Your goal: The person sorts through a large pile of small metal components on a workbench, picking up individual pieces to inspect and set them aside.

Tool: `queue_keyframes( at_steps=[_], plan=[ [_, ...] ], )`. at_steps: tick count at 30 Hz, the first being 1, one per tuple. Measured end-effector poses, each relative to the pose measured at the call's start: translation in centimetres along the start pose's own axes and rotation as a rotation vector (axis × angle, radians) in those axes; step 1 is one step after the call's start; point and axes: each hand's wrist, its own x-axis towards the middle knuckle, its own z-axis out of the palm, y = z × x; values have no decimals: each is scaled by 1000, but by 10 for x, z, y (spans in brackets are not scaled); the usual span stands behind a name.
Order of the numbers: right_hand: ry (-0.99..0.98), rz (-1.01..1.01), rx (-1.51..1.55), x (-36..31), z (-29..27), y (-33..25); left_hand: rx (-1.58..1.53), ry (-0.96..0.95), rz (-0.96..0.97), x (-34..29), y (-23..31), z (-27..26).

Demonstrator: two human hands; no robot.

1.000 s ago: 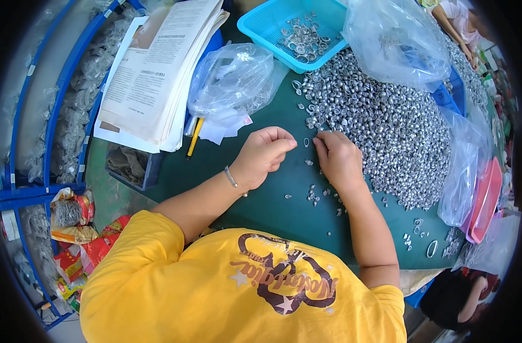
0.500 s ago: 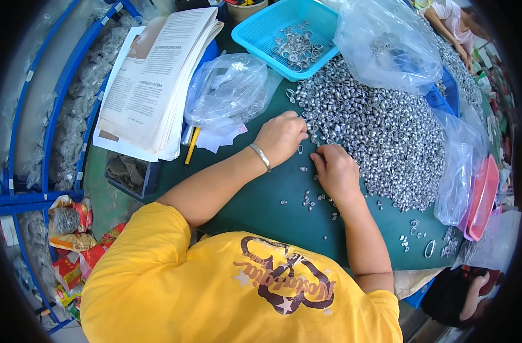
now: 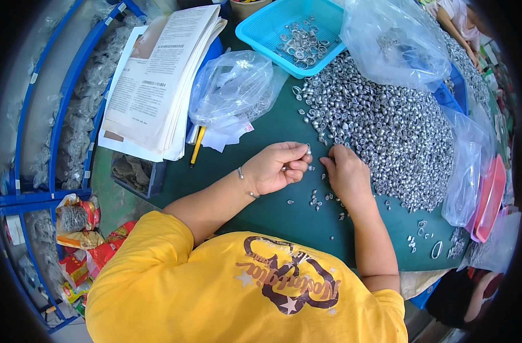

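From where I stand: green bench [image 3: 272,222], person in a yellow shirt [image 3: 215,286] close up against its near edge. Big pile [image 3: 398,137] of silvery metal bits spreads over the right half, its left edge just beyond the hands. Papers [image 3: 144,86] stacked far left, clear bag [image 3: 232,86] beside them. Blue basket [image 3: 255,31] at the back, some rings inside, touching or nearly touching the pile. Pink tray [image 3: 492,200] off at the far right.

Left hand [image 3: 275,171]: thumb and forefinger closed on a small piece [image 3: 308,150], other fingers curled, a second bit showing among them. Right hand [image 3: 349,177]: knuckles up, fingers bent down near the bench, fingertips hidden; can't tell how far open or whether it has anything.

Key relation: the piece sits at the left fingertips, right side of that hand, in the gap between both hands. Long axis looks roughly away from the person, hard to be sure. Left hand has it; right fingers are just beside, and right is nearer the pile. Room to move: bench left of the left hand. Strip toward the shirt carries loose bits [image 3: 314,200].
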Motion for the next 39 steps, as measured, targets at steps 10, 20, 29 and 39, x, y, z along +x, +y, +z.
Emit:
queue_keyframes(
  at_steps=[10, 20, 29, 39],
  plan=[
    [-267, 488, 1595, -6, -18, 1, -81, -43, -55, -5, -6, 3],
    [-172, 385, 1840, -15, -10, 6, 135, 36, 21, -13, -5, 5],
    [-31, 291, 513, 10, -9, 4, 1389, 377, 518, -1, 18, 11],
    [124, -16, 338, 25, 12, 6, 2015, 319, 880, 46, 26, 11]
  ],
)
